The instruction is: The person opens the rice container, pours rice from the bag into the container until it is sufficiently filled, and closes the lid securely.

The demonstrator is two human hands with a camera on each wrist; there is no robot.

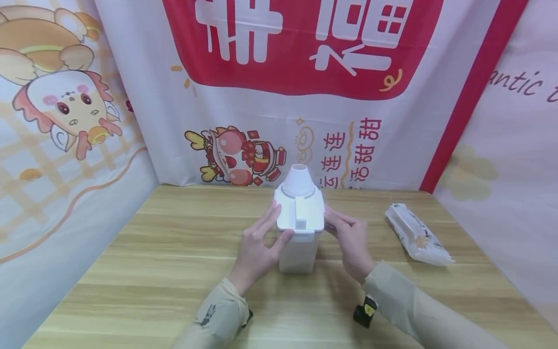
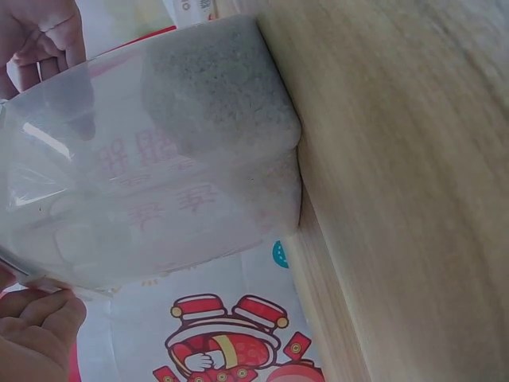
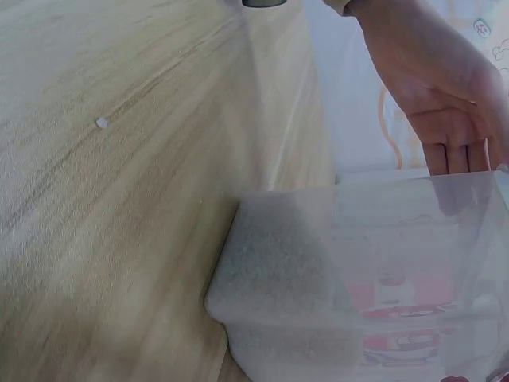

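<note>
A tall see-through storage container (image 1: 298, 254) stands upright on the table, with pale, grainy contents in its lower part (image 2: 231, 95). Its white lid (image 1: 286, 215) is on top, and a white cone-shaped cup (image 1: 299, 180) sits towards the lid's far end. My left hand (image 1: 257, 247) grips the lid's left side, thumb at the front edge; its curled fingers also show low in the left wrist view. On the opposite side, my right hand (image 1: 350, 237) holds the lid's right edge, its fingertips partly hidden.
A clear plastic-wrapped pack (image 1: 418, 237) lies on the wooden table (image 1: 174, 271) to the right. Printed cloth hangs behind (image 1: 165, 140) and along both sides. One small white grain (image 3: 101, 122) lies on the tabletop.
</note>
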